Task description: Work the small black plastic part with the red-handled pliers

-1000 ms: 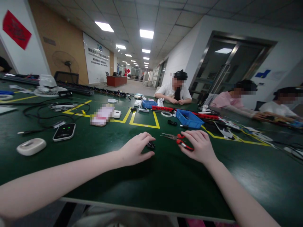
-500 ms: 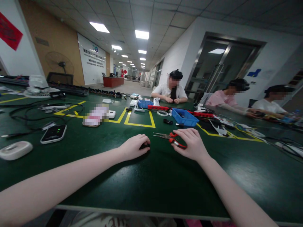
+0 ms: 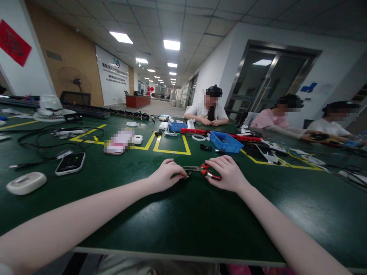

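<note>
Head view, Speaker 1: List the items on the green table (image 3: 183, 225) from left to right.

Speaker 2: Far left, near edge: a white oval device (image 3: 26, 183). Just right of it and slightly farther: a phone (image 3: 70, 163), face up, with a green indicator lit. Both lie well apart from the hands.

Speaker 1: Left hand?

Speaker 2: The left hand (image 3: 166, 179) rests at table centre, palm down. Its fingers are curled together and pressed onto a small dark part (image 3: 187, 175). Only an edge of that part shows at the fingertips.

Speaker 1: Right hand?

Speaker 2: The right hand (image 3: 228, 175) lies just right of centre. Its fingers are wrapped around the red handles of the pliers (image 3: 204, 172). The nose points left and meets the left fingertips. Whether the nose is parted cannot be told.

Speaker 1: Step in hand?

Speaker 2: Judged from position: tool nose presented to the held part. A bite on the part calls for the nose aligned with its exposed edge and the left fingers holding it flat.

Speaker 1: Beyond?

Speaker 2: A blue bin (image 3: 226, 142) sits far right of centre; co-workers sit along the far side.
</note>
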### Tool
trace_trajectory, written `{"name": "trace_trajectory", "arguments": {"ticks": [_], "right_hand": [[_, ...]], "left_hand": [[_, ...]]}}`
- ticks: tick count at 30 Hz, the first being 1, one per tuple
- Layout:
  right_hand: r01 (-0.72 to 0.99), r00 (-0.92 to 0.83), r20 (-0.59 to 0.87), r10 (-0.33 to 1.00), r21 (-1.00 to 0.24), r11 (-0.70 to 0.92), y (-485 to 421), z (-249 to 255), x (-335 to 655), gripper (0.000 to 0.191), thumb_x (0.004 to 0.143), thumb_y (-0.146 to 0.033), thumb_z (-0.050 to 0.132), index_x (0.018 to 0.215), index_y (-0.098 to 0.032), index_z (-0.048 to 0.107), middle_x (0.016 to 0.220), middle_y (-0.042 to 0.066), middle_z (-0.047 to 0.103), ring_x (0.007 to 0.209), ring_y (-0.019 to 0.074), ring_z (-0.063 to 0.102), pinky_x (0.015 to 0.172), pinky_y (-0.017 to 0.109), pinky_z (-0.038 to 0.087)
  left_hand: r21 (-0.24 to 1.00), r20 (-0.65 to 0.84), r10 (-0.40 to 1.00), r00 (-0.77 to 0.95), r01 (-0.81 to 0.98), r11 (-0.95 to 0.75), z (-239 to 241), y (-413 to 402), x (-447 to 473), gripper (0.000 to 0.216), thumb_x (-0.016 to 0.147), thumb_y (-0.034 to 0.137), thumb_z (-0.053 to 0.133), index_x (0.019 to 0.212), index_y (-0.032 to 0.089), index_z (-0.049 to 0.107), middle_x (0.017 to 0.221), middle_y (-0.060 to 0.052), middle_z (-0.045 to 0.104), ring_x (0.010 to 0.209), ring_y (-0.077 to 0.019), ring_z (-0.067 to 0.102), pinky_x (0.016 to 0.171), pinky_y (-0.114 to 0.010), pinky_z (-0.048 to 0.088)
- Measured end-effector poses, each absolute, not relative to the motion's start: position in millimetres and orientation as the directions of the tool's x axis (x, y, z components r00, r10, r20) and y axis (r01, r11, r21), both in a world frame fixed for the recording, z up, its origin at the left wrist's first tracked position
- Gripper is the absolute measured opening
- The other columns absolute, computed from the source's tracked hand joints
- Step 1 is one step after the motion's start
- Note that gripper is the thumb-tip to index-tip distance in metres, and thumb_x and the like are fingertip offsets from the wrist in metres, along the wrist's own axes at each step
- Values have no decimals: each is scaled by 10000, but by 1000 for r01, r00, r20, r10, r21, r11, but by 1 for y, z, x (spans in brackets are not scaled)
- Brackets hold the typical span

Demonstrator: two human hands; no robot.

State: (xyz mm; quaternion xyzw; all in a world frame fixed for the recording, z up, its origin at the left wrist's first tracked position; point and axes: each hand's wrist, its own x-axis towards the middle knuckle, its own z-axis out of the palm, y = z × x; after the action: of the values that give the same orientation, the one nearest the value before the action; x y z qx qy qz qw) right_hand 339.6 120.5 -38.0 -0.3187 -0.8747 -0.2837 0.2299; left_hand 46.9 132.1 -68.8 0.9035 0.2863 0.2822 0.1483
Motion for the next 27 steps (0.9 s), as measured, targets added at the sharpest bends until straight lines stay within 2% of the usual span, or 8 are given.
{"name": "trace_trajectory", "arguments": {"ticks": [7, 10, 15, 20, 23, 27], "right_hand": [[731, -648, 601, 468, 316, 605, 119, -39, 341, 415, 824, -369, 622, 1200, -194, 640, 1101, 109, 703, 998, 264, 628, 931, 453, 424], [740, -642, 604, 472, 327, 588, 119, -40, 343, 411, 841, -395, 611, 1195, -186, 632, 1108, 111, 691, 1006, 262, 617, 938, 449, 413], [738, -650, 597, 470, 347, 579, 121, -41, 343, 509, 877, -401, 583, 1325, -163, 547, 1143, 138, 648, 1067, 283, 582, 925, 446, 437], [735, -659, 577, 482, 358, 576, 121, -41, 336, 584, 910, -396, 541, 1426, -146, 430, 1242, 186, 567, 1156, 326, 516, 960, 496, 437], [729, -663, 576, 479, 348, 590, 122, -43, 332, 536, 926, -355, 508, 1404, -126, 434, 1263, 194, 548, 1199, 327, 489, 997, 505, 421], [698, -693, 547, 470, 347, 626, 122, -44, 329, 463, 903, -343, 514, 1321, -144, 514, 1194, 164, 590, 1131, 303, 538, 947, 466, 458]], "left_hand": [[443, 411, 579, 704, 401, -802, -68, 128, 48, 166, 941, 236, 536, 1066, 253, 643, 1061, 5, 718, 1051, -172, 624, 1158, -498, 225], [436, 407, 575, 710, 402, -805, -66, 126, 49, 216, 900, 302, 622, 1107, 240, 620, 1006, -1, 710, 1037, -185, 626, 1146, -509, 240], [426, 420, 566, 710, 397, -813, -66, 126, 49, 298, 853, 176, 645, 1142, 230, 596, 1001, 1, 710, 1038, -194, 627, 1123, -509, 290], [447, 456, 539, 708, 342, -827, -70, 132, 47, 310, 830, 131, 632, 1132, 192, 607, 1161, -77, 651, 1083, -221, 616, 1022, -427, 451], [487, 479, 545, 688, 308, -817, -74, 136, 47, 270, 820, 129, 647, 1085, 174, 628, 1227, -111, 593, 1110, -219, 612, 1012, -392, 482], [519, 473, 589, 655, 333, -787, -76, 139, 47, 194, 826, 164, 664, 1019, 169, 651, 1148, -99, 607, 1050, -214, 627, 981, -401, 507]]}}
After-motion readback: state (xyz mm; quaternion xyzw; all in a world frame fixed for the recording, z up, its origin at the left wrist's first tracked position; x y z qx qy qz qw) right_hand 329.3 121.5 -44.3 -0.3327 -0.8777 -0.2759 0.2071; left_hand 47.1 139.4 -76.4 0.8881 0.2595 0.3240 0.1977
